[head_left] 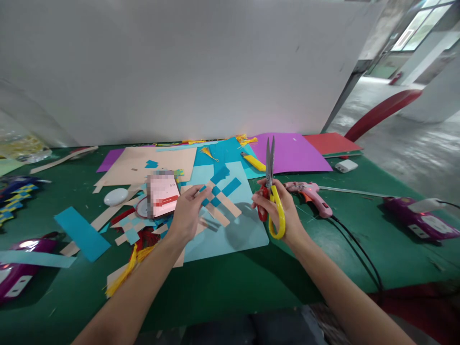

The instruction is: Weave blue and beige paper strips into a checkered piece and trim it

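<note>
My left hand pinches one corner of a woven paper piece, made of teal and peach strips crossed in a checker pattern with loose strip ends sticking out. Beneath it lies a light blue sheet, on which its shadow falls. To the right, my right hand is wrapped around a pair of scissors with one yellow and one red handle. The blades point up and away from me, nearly together, and stand apart from the woven paper.
A pink glue gun with a black cord lies right of my hand. A yellow utility knife and a purple sheet lie behind. Left are a phone, paper scraps, a teal strip and yellow tassels. Purple power strips sit at both sides.
</note>
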Available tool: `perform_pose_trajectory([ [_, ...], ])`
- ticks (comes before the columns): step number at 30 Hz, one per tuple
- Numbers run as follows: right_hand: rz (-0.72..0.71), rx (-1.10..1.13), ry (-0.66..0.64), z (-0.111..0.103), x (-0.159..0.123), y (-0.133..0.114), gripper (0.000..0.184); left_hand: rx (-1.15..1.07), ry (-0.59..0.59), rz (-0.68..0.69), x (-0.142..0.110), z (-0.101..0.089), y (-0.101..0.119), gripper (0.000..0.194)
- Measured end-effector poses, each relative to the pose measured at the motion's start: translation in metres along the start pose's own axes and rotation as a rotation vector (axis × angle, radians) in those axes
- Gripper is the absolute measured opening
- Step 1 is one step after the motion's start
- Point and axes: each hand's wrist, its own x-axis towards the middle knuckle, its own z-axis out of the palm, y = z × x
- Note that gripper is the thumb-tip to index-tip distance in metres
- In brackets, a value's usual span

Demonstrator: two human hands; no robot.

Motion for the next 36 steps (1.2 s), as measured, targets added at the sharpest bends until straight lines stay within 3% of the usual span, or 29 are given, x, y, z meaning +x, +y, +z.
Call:
perform_pose_trajectory([
  [5,-0.023,-0.009,0.008,-0.002,0.001,0.005,0.033,-0.091,0.033,-0.087,0.000,0.002,0.003,0.034],
  [16,-0.087,-0.138,0.067,-0.007,0.003,0.005,0.035,0.123,-0.052,0.074,-0.007,0.005,-0.003,0.025],
  [23,-0.150,-0.240,0.004,-0.005,-0.002,0.002,0.042,-0.091,0.184,0.238,0.006,-0.005,-0.001,0.020],
  [28,-0.133,-0.253,-0.012,-0.004,-0.002,-0.001,0.039,-0.208,0.199,0.220,0.009,-0.008,0.004,0.024],
  [36,-0.213,-0.287,-0.094,-0.008,-0.001,0.001,0.045,-0.097,0.223,0.248,0.004,-0.004,0.007,0.023],
])
